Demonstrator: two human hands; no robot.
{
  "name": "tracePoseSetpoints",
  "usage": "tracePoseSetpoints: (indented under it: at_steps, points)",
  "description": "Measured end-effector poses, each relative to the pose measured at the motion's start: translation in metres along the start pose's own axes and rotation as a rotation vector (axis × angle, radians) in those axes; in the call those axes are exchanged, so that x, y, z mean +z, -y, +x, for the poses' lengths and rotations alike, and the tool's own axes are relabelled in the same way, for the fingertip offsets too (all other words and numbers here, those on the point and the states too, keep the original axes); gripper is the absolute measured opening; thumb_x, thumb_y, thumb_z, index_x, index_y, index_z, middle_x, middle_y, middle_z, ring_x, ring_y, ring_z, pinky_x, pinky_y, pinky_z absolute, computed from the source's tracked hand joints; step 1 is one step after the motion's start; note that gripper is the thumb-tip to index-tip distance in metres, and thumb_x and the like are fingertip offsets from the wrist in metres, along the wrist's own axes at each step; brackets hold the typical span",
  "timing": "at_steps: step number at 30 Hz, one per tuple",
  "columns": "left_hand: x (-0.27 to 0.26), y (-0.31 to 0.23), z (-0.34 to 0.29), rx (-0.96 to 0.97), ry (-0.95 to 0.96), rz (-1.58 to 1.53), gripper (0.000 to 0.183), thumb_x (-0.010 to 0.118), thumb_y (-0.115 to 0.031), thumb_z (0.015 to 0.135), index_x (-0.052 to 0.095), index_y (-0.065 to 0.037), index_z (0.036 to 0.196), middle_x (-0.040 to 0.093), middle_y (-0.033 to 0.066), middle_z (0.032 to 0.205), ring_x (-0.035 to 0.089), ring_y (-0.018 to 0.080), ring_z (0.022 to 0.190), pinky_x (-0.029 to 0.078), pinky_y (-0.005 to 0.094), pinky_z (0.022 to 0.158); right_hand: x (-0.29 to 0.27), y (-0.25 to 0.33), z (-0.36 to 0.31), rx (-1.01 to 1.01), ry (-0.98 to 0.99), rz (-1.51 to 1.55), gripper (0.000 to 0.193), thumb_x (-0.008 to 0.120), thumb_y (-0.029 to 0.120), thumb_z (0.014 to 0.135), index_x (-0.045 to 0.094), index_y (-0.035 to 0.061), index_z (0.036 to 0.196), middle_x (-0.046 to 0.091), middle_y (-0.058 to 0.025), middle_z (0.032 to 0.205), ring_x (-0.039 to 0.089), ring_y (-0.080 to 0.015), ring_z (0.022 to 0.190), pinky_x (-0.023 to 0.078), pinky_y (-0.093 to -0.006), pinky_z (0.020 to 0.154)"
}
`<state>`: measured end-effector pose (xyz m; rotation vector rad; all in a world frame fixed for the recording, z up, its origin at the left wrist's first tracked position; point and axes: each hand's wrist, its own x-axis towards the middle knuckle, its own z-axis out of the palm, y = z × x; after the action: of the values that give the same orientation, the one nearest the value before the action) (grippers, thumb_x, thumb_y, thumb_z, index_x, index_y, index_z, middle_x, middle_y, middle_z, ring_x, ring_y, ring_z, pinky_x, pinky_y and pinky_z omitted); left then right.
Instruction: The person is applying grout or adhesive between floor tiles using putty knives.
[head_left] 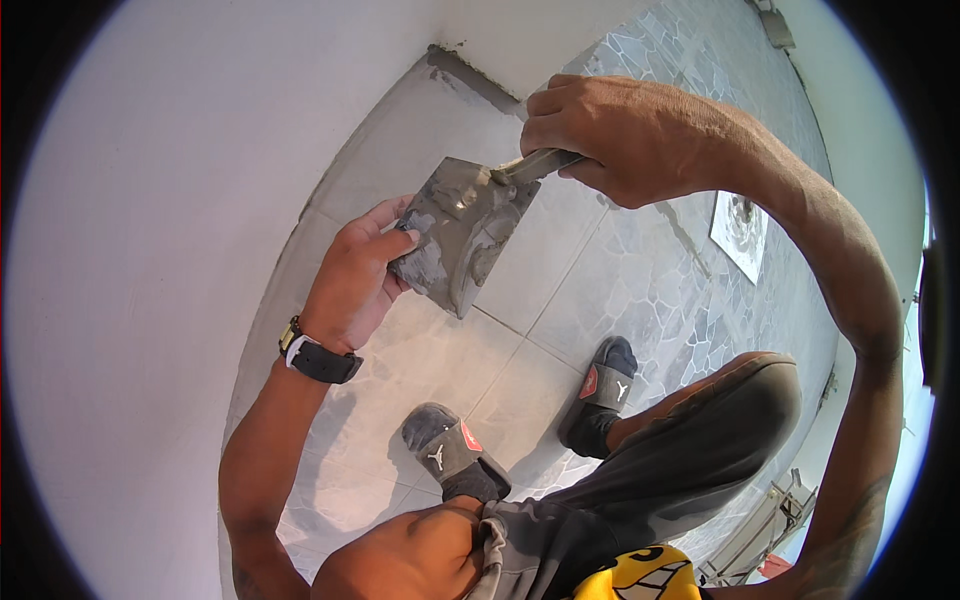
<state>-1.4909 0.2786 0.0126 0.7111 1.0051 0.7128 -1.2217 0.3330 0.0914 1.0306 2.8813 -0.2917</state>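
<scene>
My left hand (362, 262) grips the near left edge of a flat grey tile piece (425, 265), thumb on top and fingers underneath. Wet grey mortar (465, 205) is smeared across its upper face, thicker toward the right side. In my right hand (625, 140) is a mortar-caked trowel (545, 165), its narrow end touching the tile's far right corner. My fingers wrap round the trowel and hide its handle. Both hands are above the tiled floor, close to the white wall.
A white wall (180, 250) rises on my left. Ahead, a dark gap (475, 80) runs along the wall's base. A white square board (740, 235) smeared with grey lies on the patterned floor (690, 290) at right. My feet in slides (455, 450) stand below; metal equipment (775, 515) is lower right.
</scene>
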Motion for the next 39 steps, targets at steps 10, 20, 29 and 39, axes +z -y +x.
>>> tracePoseSetpoints:
  at_steps: [10,20,29,39]
  points:
    - [-0.040,0.120,-0.002,0.093,-0.214,0.086,0.048,0.049,-0.007,0.089,0.044,0.010,0.134,0.061,0.0111,0.112,0.061,0.0157,0.094,0.051,0.0311,0.080,0.139,0.019,0.026,-0.090,-0.107,0.012,0.018,0.057,-0.002,0.076,0.068,-0.0024,0.090,0.064,-0.0181,0.071,0.067,-0.0277,0.070,0.052,-0.0418,0.068]
    - [0.028,0.133,-0.030,0.118,-0.254,0.217,0.052,0.050,-0.011,0.088,0.042,0.009,0.136,0.059,0.0088,0.113,0.058,0.0128,0.096,0.048,0.0282,0.083,0.149,0.031,-0.046,-0.078,-0.322,0.069,0.020,0.056,-0.004,0.076,0.066,-0.0045,0.093,0.064,-0.0181,0.084,0.066,-0.0298,0.084,0.052,-0.0420,0.081]
    - [0.026,0.140,-0.034,0.074,-0.217,0.151,0.048,0.048,-0.009,0.089,0.045,0.006,0.135,0.060,0.0093,0.115,0.058,0.0142,0.099,0.049,0.0313,0.087,0.154,0.035,-0.067,-0.147,-0.285,0.077,0.017,0.061,-0.002,0.082,0.067,-0.0016,0.098,0.063,-0.0119,0.088,0.062,-0.0268,0.094,0.050,-0.0387,0.089]
    - [0.015,0.173,-0.013,0.021,-0.257,0.060,0.036,0.048,-0.007,0.091,0.054,0.004,0.125,0.062,0.0076,0.111,0.060,0.0138,0.092,0.050,0.0298,0.082,0.168,0.012,-0.063,-0.138,-0.043,0.128,0.023,0.067,0.006,0.083,0.066,-0.0004,0.105,0.068,-0.0138,0.093,0.067,-0.0279,0.091,0.053,-0.0386,0.085]
